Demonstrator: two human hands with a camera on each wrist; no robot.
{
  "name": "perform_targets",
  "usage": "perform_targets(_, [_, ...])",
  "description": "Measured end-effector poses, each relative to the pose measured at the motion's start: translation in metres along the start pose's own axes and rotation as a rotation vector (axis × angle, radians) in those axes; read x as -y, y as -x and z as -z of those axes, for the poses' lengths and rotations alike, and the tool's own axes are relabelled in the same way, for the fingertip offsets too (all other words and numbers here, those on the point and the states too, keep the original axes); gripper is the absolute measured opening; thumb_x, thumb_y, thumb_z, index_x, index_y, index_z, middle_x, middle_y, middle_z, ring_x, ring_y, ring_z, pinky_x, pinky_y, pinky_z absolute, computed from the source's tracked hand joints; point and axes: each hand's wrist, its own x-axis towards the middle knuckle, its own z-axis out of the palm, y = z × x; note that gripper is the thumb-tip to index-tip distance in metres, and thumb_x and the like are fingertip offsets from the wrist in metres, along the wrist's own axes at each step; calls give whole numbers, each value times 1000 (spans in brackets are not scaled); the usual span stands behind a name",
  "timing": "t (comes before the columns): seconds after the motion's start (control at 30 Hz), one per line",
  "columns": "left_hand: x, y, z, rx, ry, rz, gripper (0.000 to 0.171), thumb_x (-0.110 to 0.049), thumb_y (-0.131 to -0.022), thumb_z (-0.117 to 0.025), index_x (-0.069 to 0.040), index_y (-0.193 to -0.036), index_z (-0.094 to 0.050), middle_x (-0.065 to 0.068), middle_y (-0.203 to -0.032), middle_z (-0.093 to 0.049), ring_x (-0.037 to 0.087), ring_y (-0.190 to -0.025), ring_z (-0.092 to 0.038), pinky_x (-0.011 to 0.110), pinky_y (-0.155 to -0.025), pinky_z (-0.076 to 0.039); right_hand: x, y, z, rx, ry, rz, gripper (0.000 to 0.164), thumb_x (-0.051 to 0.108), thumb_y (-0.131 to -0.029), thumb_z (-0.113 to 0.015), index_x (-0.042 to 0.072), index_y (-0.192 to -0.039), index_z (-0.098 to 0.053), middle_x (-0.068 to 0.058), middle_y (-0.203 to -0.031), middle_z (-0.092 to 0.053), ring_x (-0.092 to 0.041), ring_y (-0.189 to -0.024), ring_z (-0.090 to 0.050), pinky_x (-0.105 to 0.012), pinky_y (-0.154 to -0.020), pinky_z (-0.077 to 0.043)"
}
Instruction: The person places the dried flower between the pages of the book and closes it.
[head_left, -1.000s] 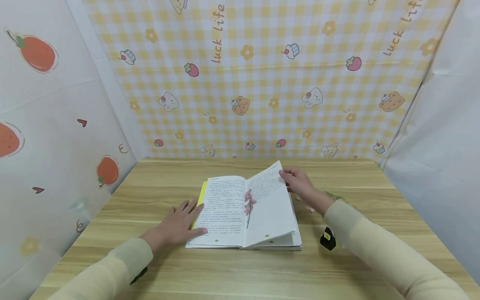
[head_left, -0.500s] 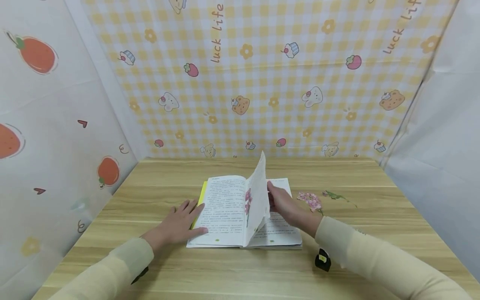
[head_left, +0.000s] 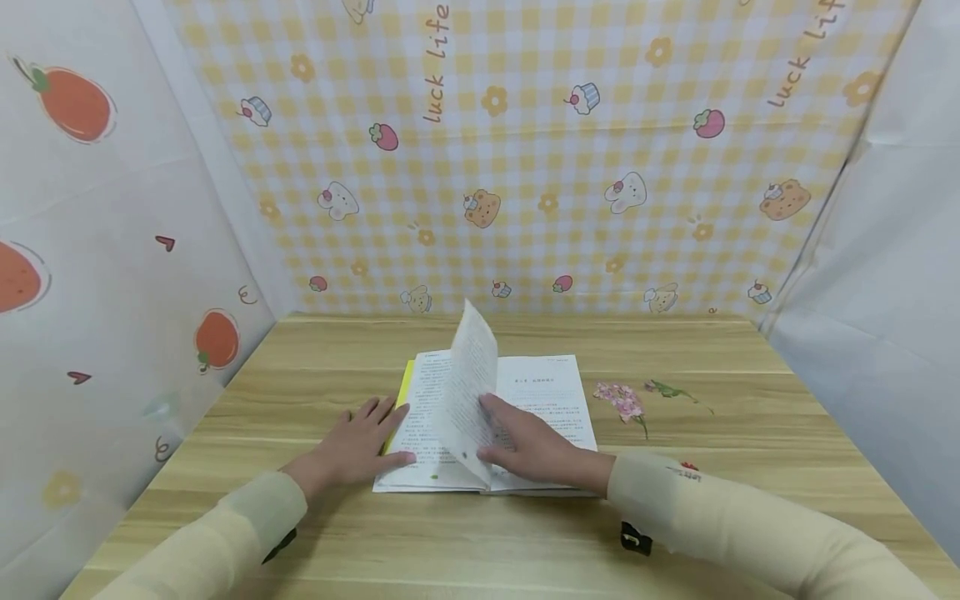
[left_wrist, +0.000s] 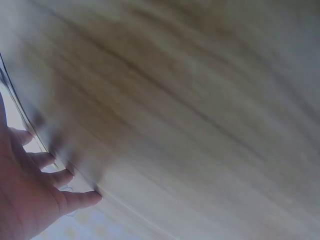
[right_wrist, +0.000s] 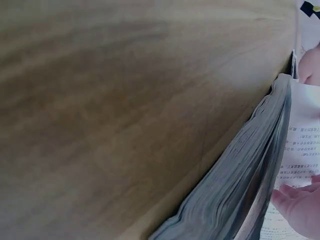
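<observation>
The left hand [head_left: 354,443], fingers wide, rests on an open white paper book [head_left: 543,387]; the right hand [head_left: 534,442], fingers and thumb apart, touches its raised white page [head_left: 467,392].

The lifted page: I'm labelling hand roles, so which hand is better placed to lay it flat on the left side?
Probably the right hand: it meets the lifted page from the right and could push it over. The left hand rests at the left edge of the open book.
</observation>
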Motion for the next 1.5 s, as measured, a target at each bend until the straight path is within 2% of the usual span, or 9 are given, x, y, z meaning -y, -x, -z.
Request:
perform_targets(0.13, [3, 0, 1, -4, 1, -10, 89, -73, -91, -36, -9, -153, -30, 21, -156, -23, 44, -141, -21, 71, -100, -23, 0, -3, -2, 69, 202, 107, 75, 41, -98, -57, 5, -154, -23, -11, -159, -20, -22, -144, -21, -39, -112, -26])
perform_targets(0.4, [9, 2, 1, -38, -45, -14, 66, -47, -102, -38, -3, -152, -30, 20, -155, -27, 42, -140, -25, 67, -102, -26, -4, -7, -6, 128, 444, 249, 69, 47, -99, -50, 6, -152, -31, -16, -156, -28, -27, -144, -23, -39, -114, -23])
perform_targets(0.53, [12, 4, 0, -65, -6, 12, 58, -40, -106, -30, -6, -152, -30, 20, -154, -29, 40, -140, -25, 67, -102, -25, -6, -8, -5, 106, 478, 300, 66, 48, -97, -52, 8, -148, -38, -16, -149, -36, -27, -138, -32, -39, -112, -27])
perform_targets(0.67, [19, 5, 1, -127, 23, 31, 55, -38, -106, -31, -6, -150, -35, 21, -151, -33, 39, -138, -30, 67, -101, -28, -8, -10, -5, 90, 495, 339, 67, 52, -96, -53, 9, -145, -41, -15, -144, -39, -26, -132, -38, -39, -110, -30])
perform_targets(0.8, [21, 4, 6, -196, 36, 53, 51, -32, -105, -35, -4, -147, -39, 23, -148, -38, 42, -134, -35, 67, -99, -31, -9, -13, -7, 102, 547, 354, 67, 56, -97, -47, 10, -145, -42, -14, -143, -40, -26, -132, -38, -39, -110, -29])
perform_targets(0.9, [19, 1, 13, -215, 58, 65, 51, -32, -105, -37, -2, -147, -40, 26, -146, -39, 45, -132, -37, 68, -97, -32, -8, -16, -7, 115, 583, 361, 67, 59, -97, -42, 11, -145, -43, -13, -143, -41, -26, -132, -37, -40, -110, -28])
perform_targets(1.13, [8, -10, 22, -165, 106, 36, 67, -49, -103, -38, 1, -148, -35, 25, -149, -35, 44, -135, -34, 63, -104, -27, -8, -21, -9, 143, 633, 386, 67, 63, -97, -33, 15, -143, -45, -11, -140, -42, -24, -130, -37, -42, -108, -30])
perform_targets(1.27, [-1, -17, 19, -148, 93, 18, 72, -52, -100, -42, -1, -150, -33, 23, -150, -35, 43, -136, -32, 62, -106, -25, -8, -23, -9, 168, 647, 378, 68, 64, -97, -32, 16, -144, -44, -11, -141, -40, -25, -131, -35, -42, -109, -29])
perform_targets(1.5, [-11, -28, 9, -108, 49, 58, 77, -60, -98, -40, -5, -152, -30, 25, -150, -31, 45, -137, -28, 66, -104, -23, -4, -24, -8, 189, 663, 360, 67, 64, -97, -35, 17, -144, -43, -10, -143, -39, -24, -132, -35, -41, -110, -28])
